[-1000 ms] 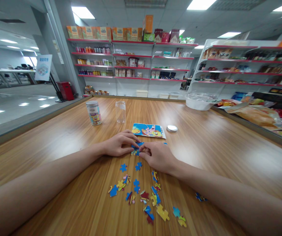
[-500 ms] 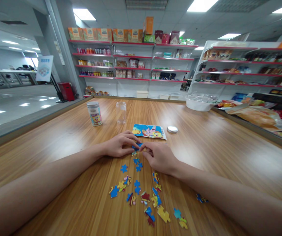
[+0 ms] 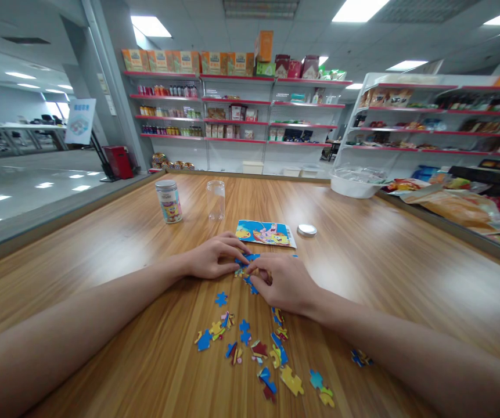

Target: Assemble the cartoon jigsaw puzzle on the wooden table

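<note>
My left hand rests on the table, fingers apart and slightly bent, its tips touching joined blue jigsaw pieces. Close by on the right, my right hand has its thumb and index finger drawn together over a blue puzzle piece at the lower edge of that cluster. Part of the cluster is hidden under both hands. Loose pieces lie nearer to me, among them a blue one, a yellow one and a dark red one. Beyond my hands lies a cartoon picture card.
A printed can and a clear plastic jar stand at the back left. A silver lid lies right of the card. Farther right are a white basin and packaged goods. Stocked shelves rise behind the table.
My right hand has shifted slightly toward me, its fingertips now over the lower blue pieces. More of the joined blue pieces shows between my hands. The left hand has hardly moved.
</note>
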Motion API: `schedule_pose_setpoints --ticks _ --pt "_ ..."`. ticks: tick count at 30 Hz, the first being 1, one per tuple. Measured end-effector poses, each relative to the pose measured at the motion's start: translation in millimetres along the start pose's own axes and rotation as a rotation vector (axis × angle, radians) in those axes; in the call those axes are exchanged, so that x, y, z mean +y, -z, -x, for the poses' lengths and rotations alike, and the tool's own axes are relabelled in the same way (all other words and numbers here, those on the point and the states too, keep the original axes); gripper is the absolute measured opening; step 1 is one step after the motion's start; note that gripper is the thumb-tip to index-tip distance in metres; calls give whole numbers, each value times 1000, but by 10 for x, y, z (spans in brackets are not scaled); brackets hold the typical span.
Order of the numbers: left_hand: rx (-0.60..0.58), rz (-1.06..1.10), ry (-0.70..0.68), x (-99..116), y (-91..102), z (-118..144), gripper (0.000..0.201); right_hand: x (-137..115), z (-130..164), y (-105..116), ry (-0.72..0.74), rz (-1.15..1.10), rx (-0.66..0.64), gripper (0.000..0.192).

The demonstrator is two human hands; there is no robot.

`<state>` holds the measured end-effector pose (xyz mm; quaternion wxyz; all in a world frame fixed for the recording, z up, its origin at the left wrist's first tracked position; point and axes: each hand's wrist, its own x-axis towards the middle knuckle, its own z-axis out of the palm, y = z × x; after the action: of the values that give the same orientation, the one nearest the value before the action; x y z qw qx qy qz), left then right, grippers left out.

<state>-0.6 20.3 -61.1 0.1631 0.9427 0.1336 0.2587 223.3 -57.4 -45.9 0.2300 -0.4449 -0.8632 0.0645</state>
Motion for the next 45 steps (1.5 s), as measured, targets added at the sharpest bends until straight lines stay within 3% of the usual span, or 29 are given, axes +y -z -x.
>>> schedule_pose_setpoints --ticks 4,7,11,18,21,25,33,45 --pt "3 8 1 2 2 -5 20 -24 9 13 -57 88 8 22" --pt "0 10 0 -2 -1 -1 20 -14 12 12 -43 62 -7 9" --pt "-3 11 5 0 -3 2 21 -2 12 15 -17 25 -5 19" --pt "11 3 4 -10 -10 2 20 -45 -13 31 -172 137 -8 18" --pt "4 -1 7 -14 -12 3 20 -42 -18 37 -140 133 -20 9" --pt "2 -4 6 -14 -9 3 21 -31 -17 34 -95 108 -23 12" --pt "-4 -5 6 8 6 -1 23 -11 -63 19 -146 67 -96 17" --pt "-13 1 16 11 5 -5 23 -3 -61 15 -136 76 -55 17"
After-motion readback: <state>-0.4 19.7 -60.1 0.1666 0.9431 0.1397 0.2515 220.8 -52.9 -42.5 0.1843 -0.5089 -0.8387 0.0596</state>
